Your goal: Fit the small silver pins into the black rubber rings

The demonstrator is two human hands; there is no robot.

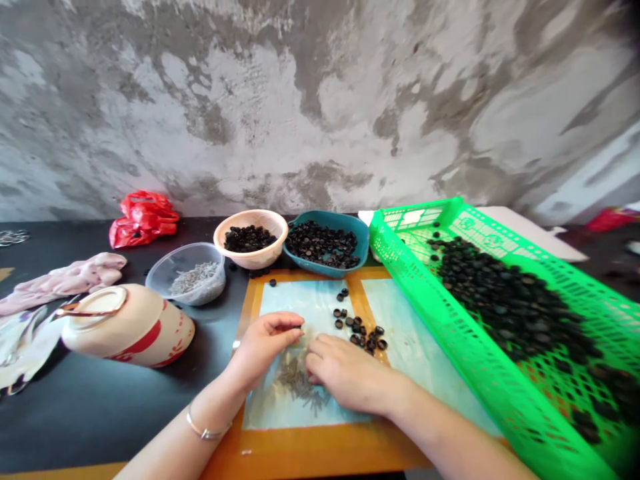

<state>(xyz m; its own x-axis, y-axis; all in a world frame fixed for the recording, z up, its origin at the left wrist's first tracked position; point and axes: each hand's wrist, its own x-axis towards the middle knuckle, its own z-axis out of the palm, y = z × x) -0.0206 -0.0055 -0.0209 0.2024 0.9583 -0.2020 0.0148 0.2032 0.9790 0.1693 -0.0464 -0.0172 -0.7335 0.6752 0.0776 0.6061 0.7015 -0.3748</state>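
My left hand (270, 340) is closed in a pinch above the pale blue sheet (253, 410), with a bit of a small black cap showing at its fingertips. Close beside it, my right hand (345, 370) has its fingers curled down at the edge of a loose pile of thin grey pins (297, 383). Whatever the right fingertips hold, if anything, is hidden behind the hand. Several loose black caps (370, 340) lie on the sheet just beyond my right hand.
A green basket (430, 307) of black caps fills the right side. Behind the sheet stand a peach bowl (270, 257) and a teal bowl (327, 270), both with black caps. At left are a clear bowl (163, 267) of grey pins, a cream jar (120, 327), gloves (65, 280) and a red bag (143, 217).
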